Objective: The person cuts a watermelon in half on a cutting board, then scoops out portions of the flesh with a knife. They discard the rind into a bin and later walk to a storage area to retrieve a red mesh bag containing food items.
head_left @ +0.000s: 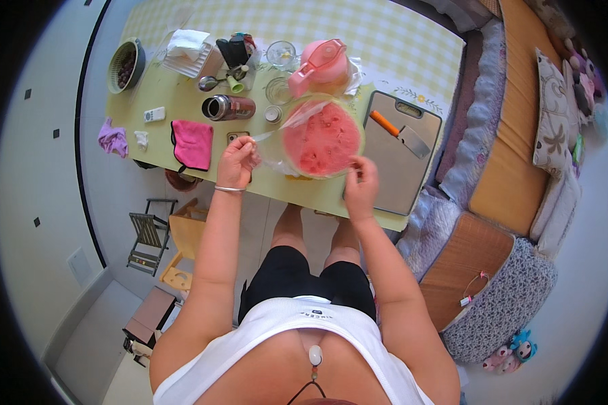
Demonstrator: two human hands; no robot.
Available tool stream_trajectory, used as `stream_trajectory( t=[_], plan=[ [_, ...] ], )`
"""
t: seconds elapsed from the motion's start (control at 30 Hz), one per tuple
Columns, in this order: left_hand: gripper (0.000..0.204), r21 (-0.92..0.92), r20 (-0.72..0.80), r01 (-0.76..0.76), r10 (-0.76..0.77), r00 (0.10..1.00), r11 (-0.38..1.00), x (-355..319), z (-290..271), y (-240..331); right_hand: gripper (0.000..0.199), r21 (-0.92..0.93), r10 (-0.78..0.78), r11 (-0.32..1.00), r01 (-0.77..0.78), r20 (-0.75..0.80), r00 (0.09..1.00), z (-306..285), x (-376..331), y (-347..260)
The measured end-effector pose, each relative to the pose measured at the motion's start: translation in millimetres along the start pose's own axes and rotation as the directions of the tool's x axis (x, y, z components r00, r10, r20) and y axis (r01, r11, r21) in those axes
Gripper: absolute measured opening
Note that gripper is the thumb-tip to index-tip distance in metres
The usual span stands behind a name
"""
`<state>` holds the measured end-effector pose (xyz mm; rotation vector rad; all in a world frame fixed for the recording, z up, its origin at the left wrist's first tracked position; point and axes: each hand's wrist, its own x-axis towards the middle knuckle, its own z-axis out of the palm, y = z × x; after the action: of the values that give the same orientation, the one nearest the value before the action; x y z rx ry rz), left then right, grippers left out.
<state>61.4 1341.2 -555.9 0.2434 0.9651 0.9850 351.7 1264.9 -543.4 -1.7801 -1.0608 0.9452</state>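
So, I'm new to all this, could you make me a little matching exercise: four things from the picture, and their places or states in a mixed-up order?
Things:
1. left hand
2. cut watermelon
3. orange-handled knife
4. vacuum flask

Places or states:
A. lying on the cutting board
B. open, with no lid on its mouth
C. pinching clear plastic film
D. red flesh facing up

Right pairs: 1-C, 2-D, 3-A, 4-B
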Motion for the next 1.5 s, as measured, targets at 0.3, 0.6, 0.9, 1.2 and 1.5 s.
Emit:
stream_trajectory(
  t=[0.3, 0.6, 0.9, 1.2, 1.5],
  plan=[
    [0.008, -0.091, -0.188, -0.231, 0.212, 0.959, 0.969, -18.3, 8.3, 22.7, 0.042, -0.244, -0.118, 0.962, 0.121, 0.026, 0.993, -0.2, 40.6, -2.0],
    [0.007, 0.021, 0.015, -0.415, 0.415, 0.910, 0.910, -11.9, 79.8, 62.3, 0.056, -0.514, -0.172, 0.828, 0.226, 0.150, 0.974, 18.9, 50.1, 2.2],
    [0.013, 0.960, 0.281, -0.243, 0.419, 0.864, -0.142, -28.2, 62.1, 33.1, 0.063, -0.678, -0.149, 0.695, 0.241, 0.192, 0.970, 9.8, 28.4, 14.8],
    [0.016, 0.633, 0.174, -0.572, 0.624, 0.762, 0.522, -22.7, 93.8, 40.1, 0.062, -0.554, -0.196, 0.786, 0.276, 0.201, 0.960, -19.0, 24.6, 44.7],
    [0.019, 0.992, 0.126, -0.111, 0.645, 0.753, -0.064, -38.7, 26.0, 25.1, 0.062, -0.423, -0.163, 0.883, 0.206, 0.136, 0.977, -27.0, 29.2, 51.6]
  ],
)
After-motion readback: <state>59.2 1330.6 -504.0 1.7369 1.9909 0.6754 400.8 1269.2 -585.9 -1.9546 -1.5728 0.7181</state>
